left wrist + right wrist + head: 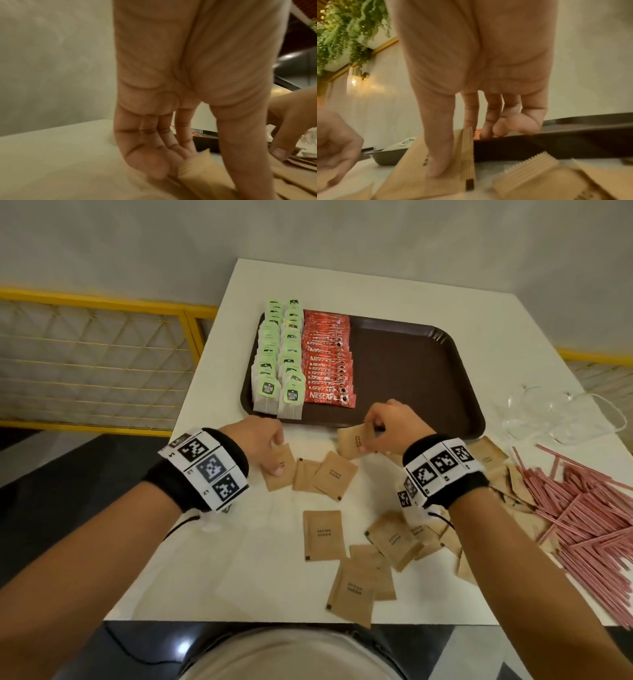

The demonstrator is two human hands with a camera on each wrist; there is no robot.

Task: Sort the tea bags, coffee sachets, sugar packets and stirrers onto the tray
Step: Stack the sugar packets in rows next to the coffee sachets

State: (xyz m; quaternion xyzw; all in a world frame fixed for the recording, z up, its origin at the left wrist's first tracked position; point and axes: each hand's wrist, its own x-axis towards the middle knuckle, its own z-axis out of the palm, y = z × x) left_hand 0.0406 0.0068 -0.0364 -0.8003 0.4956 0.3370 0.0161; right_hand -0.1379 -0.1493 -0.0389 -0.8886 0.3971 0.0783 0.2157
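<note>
Both wrist views are blurred, and palms fill most of each, so the print on the packets there cannot be read. In the head view the right wrist band hides part of the sugar packets [390, 537] scattered on the white table [219, 542]; the stirrers [589, 515] at 3 o'clock run off the frame edge.

The left hand [265, 445] has its grip pressed together on a brown sugar packet [279, 470] lying flat on the table, thumb and fingers pinching its near-left edge. The right hand [388, 426] pinches a second sugar packet [354, 441], thumb on its face, tilted up, long axis pointing toward 10 o'clock, just at the tray's near rim.

On the brown tray [411, 364], toward 12 o'clock, tea bags [279, 357] stand in two columns at the left, coffee sachets [329, 361] stacked beside them, long axes crosswise.
</note>
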